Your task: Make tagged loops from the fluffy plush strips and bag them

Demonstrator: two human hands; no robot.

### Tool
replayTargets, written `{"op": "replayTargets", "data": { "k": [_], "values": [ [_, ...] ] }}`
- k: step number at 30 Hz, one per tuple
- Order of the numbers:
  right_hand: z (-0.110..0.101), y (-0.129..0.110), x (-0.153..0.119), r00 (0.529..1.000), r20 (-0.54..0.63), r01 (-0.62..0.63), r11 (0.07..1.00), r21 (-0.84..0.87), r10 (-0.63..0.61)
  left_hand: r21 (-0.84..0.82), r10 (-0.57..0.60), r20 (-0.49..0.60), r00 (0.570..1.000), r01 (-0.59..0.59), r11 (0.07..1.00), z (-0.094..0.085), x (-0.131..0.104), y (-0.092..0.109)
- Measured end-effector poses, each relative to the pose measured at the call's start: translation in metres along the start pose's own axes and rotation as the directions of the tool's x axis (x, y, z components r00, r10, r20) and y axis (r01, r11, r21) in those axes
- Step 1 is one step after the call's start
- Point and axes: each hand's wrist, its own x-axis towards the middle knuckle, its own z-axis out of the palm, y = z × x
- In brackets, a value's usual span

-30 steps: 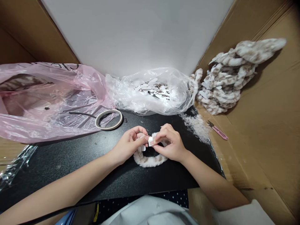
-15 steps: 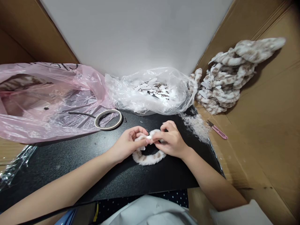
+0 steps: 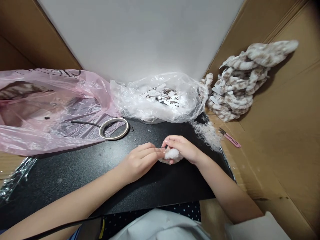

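Observation:
A fluffy white-and-brown fur band point(image 3: 172, 154) is bunched up between my hands, low over the black work surface. My right hand point(image 3: 185, 149) curls around it from the right, with one fingertip showing beneath. The fingers of my left hand point(image 3: 142, 160) are closed at its left edge and touch it there; whatever they pinch is partly hidden. Most of the ring shape no longer shows.
A roll of tape point(image 3: 114, 129) lies near a pink plastic bag point(image 3: 53, 133). Behind stands a clear bag point(image 3: 126, 103) of small tagged pieces. Right: loose fluff point(image 3: 210, 135), pink thread snips point(image 3: 231, 138), and a pile of fluffy bands point(image 3: 235, 90) against cardboard.
The fur band went from an open ring on the table to a bunched shape in my hands. My left hand has turned knuckles-up, and my right hand has closed around the band.

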Motion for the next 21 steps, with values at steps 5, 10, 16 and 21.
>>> {"op": "replayTargets", "data": {
  "k": [5, 10, 16, 21],
  "values": [
    [0.000, -0.001, 0.000, 1.000, -0.012, 0.030, 0.991, 0.129, -0.029, 0.107, 0.050, -0.031, 0.998, -0.046, 0.993, 0.001, -0.002, -0.002],
    [0.004, 0.003, 0.005, 0.989, -0.141, 0.064, 0.974, 0.216, -0.033, 0.096, 0.000, -0.018, 1.000, 0.002, 0.995, 0.001, -0.002, 0.001],
    [0.009, 0.005, 0.005, 0.962, -0.234, 0.182, 0.970, 0.161, -0.141, 0.090, 0.027, -0.016, 0.999, -0.026, 0.996, 0.001, -0.002, 0.001],
    [0.012, 0.003, 0.000, 0.918, -0.235, 0.332, 0.943, 0.008, -0.320, 0.029, -0.035, -0.034, 0.999, 0.036, 0.999, 0.001, 0.002, 0.002]
  ]
}}
